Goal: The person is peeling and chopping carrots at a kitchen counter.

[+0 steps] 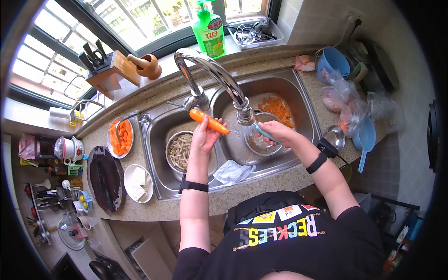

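Note:
My left hand [206,138] is closed around a smooth orange carrot [209,122] above the divider between the two basins. In my right hand [281,132] is a peeler with a light blue handle [266,134], its head close under the chrome faucet [227,79]. The peeler's blade is too small to make out. Below it, a metal bowl [252,147] stands in the right basin. Carrot peelings [278,108] lie heaped at the back of that basin. The left basin has a metal bowl of pale strips [179,151] in it.
A wet white cloth [233,172] lies over the front of the divider. Left of the sink are a plate of carrot chunks [121,144], a bowl of white blocks [138,184] and a dark board [105,179]. Plastic bags [347,100] and a blue ladle [364,135] lie right.

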Demonstrator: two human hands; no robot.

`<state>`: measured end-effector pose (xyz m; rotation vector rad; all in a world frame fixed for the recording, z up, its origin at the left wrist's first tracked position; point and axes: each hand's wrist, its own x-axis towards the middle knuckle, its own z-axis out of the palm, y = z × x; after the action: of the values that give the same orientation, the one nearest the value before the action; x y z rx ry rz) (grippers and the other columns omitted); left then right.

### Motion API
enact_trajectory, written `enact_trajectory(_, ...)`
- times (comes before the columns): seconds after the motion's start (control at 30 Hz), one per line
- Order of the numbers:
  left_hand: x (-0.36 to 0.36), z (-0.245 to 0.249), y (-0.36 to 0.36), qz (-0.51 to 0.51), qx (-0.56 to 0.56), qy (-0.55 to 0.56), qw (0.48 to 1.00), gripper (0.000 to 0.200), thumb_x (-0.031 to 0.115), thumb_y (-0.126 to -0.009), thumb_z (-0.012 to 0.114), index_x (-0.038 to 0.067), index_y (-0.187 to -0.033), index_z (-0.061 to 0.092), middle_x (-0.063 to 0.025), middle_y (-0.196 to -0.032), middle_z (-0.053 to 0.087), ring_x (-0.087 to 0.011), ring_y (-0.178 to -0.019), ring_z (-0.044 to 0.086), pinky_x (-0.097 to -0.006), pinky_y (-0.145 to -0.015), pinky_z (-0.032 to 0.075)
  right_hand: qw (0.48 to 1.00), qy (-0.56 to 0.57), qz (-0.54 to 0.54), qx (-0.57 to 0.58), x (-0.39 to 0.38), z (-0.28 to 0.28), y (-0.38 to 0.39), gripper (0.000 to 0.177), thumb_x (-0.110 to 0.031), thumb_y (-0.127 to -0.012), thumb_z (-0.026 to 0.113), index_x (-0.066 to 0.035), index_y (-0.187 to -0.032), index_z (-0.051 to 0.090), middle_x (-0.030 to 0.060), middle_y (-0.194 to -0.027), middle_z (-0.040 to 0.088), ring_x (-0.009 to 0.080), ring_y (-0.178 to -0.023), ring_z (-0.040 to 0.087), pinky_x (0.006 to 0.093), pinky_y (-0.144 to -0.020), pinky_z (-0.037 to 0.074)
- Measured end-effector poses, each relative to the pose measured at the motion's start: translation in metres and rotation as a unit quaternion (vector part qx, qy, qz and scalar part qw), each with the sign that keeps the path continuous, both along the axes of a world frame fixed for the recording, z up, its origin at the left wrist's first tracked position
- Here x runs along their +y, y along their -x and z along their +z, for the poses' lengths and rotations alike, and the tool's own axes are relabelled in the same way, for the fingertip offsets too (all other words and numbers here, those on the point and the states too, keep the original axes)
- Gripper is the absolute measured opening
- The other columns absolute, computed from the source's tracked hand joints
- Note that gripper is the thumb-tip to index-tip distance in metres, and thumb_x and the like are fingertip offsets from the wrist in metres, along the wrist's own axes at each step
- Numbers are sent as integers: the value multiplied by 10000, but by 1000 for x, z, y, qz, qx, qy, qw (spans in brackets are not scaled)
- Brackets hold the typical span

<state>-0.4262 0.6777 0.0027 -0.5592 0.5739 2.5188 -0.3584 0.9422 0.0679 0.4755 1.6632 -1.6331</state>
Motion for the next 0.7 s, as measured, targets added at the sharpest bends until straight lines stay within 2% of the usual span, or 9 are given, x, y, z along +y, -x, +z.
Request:
enact_trajectory(0.07, 4, -1, 0, -3, -5, -20, 1000, 209, 203, -911, 577, 28, -1000, 506, -136, -995, 544, -314, -990, 568, -585, -943, 442, 1000, -11, 3, -6, 1, -1, -5, 341, -372, -983, 403, -72, -887, 533, -27, -580, 481, 54, -450, 433, 204, -407, 353)
enact_trajectory(0.13, 15, 0, -1, 32, -53, -52, 997, 212, 176, -898, 596, 12, -994, 502, -153, -1009, 535, -325, -998, 570, -547, -971, 438, 993, -81, -32, 77, -5, -6, -14, 287, -330, -982, 416, -74, -903, 519, -7, -632, 509, 61, -472, 452, 210, -425, 377)
enact_trajectory(0.27, 38, -11, -11, 91, -113, -76, 987, 183, 72, -874, 607, 4, -995, 488, -152, -995, 529, -328, -1062, 549, -518, -986, 437, 969, -117, -56, 211, -31, -5, -39, 194, -218, -952, 477, -27, -966, 446, 61, -660, 548, 134, -512, 548, 291, -461, 444)
enact_trajectory(0.3, 46, -11, -18, 109, -134, -61, 983, 163, 14, -848, 590, 15, -968, 480, -138, -952, 526, -303, -997, 557, -506, -974, 439, 959, -137, -57, 241, -38, -7, -46, 201, -220, -953, 467, -28, -995, 426, 85, -667, 553, 161, -528, 562, 325, -490, 448)
enact_trajectory(0.33, 50, -18, -24, 108, -138, -59, 983, 163, 14, -848, 590, 15, -968, 480, -138, -952, 526, -303, -997, 557, -506, -974, 439, 954, -166, -44, 245, -43, -15, -52, 200, -203, -948, 462, -18, -1014, 422, 157, -712, 578, 296, -582, 594, 398, -554, 462)
enact_trajectory(0.4, 56, -36, -35, 116, -187, -65, 973, 155, -4, -824, 573, 28, -936, 470, -126, -909, 518, -269, -901, 544, -482, -956, 434, 912, -207, -43, 353, -52, -39, -65, 211, -189, -939, 465, -2, -1026, 421, 240, -796, 588, 432, -697, 587, 463, -629, 458)
enact_trajectory(0.5, 60, -44, -49, 142, -197, -83, 967, 146, -13, -780, 537, 18, -901, 462, -124, -896, 505, -266, -865, 504, -458, -933, 419, 906, -218, -54, 359, -61, -36, -77, 230, -184, -931, 473, 11, -1039, 417, 287, -859, 581, 490, -795, 559, 506, -673, 444)
enact_trajectory(0.67, 64, -36, -57, 164, -163, -77, 970, 146, -30, -699, 512, -10, -834, 460, -120, -853, 492, -270, -821, 493, -425, -907, 415, 892, -265, -27, 365, -60, -47, -92, 257, -204, -925, 488, 12, -1041, 410, 301, -846, 582, 480, -799, 570, 530, -674, 437)
enact_trajectory(0.7, 64, -36, -58, 167, -168, -134, 962, 155, -32, -675, 506, -10, -816, 445, -116, -819, 478, -259, -789, 490, -413, -895, 412, 899, -303, -4, 316, -52, -56, -89, 258, -211, -926, 485, 9, -1033, 404, 300, -828, 585, 481, -790, 570, 533, -670, 438)
